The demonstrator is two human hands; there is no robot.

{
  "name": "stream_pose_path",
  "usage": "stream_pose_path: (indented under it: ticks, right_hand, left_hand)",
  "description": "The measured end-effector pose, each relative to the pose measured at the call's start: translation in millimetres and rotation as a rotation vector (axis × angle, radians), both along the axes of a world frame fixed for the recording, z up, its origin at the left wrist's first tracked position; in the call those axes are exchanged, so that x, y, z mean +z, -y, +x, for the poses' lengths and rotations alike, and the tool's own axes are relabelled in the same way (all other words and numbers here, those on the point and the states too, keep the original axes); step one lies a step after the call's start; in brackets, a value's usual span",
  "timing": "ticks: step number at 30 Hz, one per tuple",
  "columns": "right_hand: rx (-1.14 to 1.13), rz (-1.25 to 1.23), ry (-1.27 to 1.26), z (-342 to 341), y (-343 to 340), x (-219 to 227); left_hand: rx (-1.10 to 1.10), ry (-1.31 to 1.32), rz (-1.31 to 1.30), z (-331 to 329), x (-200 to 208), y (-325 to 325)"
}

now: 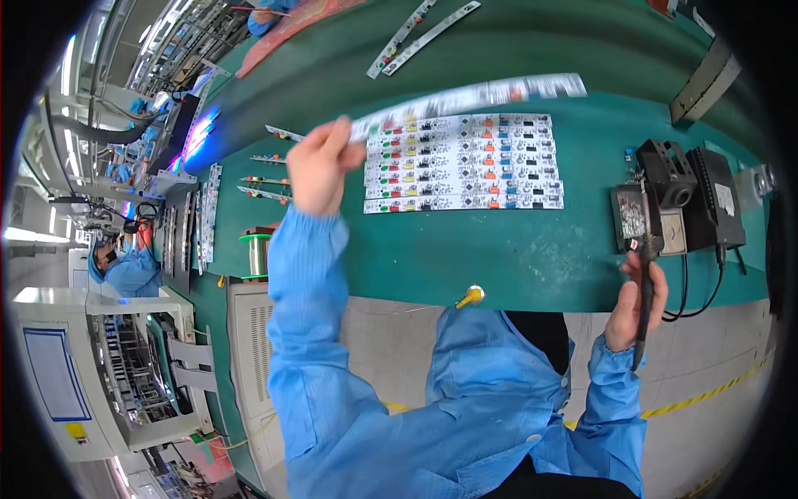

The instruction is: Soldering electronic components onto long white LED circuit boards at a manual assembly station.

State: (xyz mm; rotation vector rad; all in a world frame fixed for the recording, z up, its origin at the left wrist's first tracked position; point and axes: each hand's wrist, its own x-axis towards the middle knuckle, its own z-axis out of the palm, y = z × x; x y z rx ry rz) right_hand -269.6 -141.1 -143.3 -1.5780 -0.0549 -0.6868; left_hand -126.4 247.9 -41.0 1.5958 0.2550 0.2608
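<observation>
Held board: a long white circuit strip point(465, 99), raised over the upper edge of the row at the centre of the frame, blurred along its length.
Left hand: this hand point(320, 170), left of centre, has its fingers pinching the strip's left end.
Right hand: this hand point(623, 320), lower right, has its fingers closed around the handle of a soldering iron point(647, 279), whose tip points up to the black tray point(620, 237).
Board row: white strips point(460, 166) lie side by side on the green table point(465, 258), all carrying coloured parts.
Other strips: a pair point(432, 38) lies at the upper middle; a few more point(263, 195) lie left of the left hand.
Done: the parts appear to be in place on the row; whether their joints are soldered cannot be told at this size.
Remaining: the held strip is not laid down, so handling it seems unfinished; the outlying strips may be waiting or finished, which is unclear.
Stage: probably mid-batch, with the iron in hand but touching no board.
</observation>
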Motion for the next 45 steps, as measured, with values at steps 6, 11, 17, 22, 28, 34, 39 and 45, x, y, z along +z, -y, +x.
stream_pose_path:
  ticks: [6, 11, 17, 22, 28, 34, 39, 45]
  right_hand:
    - [-0.001, -0.112, 0.030, 6.4, -3.9, -11.8]
    - [0.067, -0.178, -0.042, 12.6, -6.0, -5.4]
    - [0.173, -0.458, -0.138, 27.4, -23.7, 21.2]
    - [0.254, -0.499, -0.250, 56.6, -64.7, 41.0]
    - [0.140, -0.519, -0.257, 30.0, -62.8, 29.2]
    - [0.063, -0.610, -0.195, -13.2, -37.4, 14.5]
    - [0.048, -0.629, -0.188, -15.2, -28.5, 14.0]
    - [0.071, -0.504, -0.133, -15.9, -21.8, 13.1]
  left_hand:
    - [0.039, -0.106, -0.398, 144.0, -29.5, 36.4]
    - [-0.123, -0.103, 0.117, 148.5, -31.6, 44.7]
    - [0.026, 0.056, 1.173, -9.5, -7.3, 14.7]
    - [0.101, -0.258, 1.313, -63.2, -48.7, -6.3]
    - [-0.027, -0.251, 1.022, -82.5, -65.2, -5.4]
    - [-0.040, -0.111, 0.848, -122.3, -73.9, 20.5]
    - [-0.198, 0.459, 0.881, -157.3, -59.9, 67.9]
    - [-0.599, 0.336, 1.073, -192.9, -154.1, 154.0]
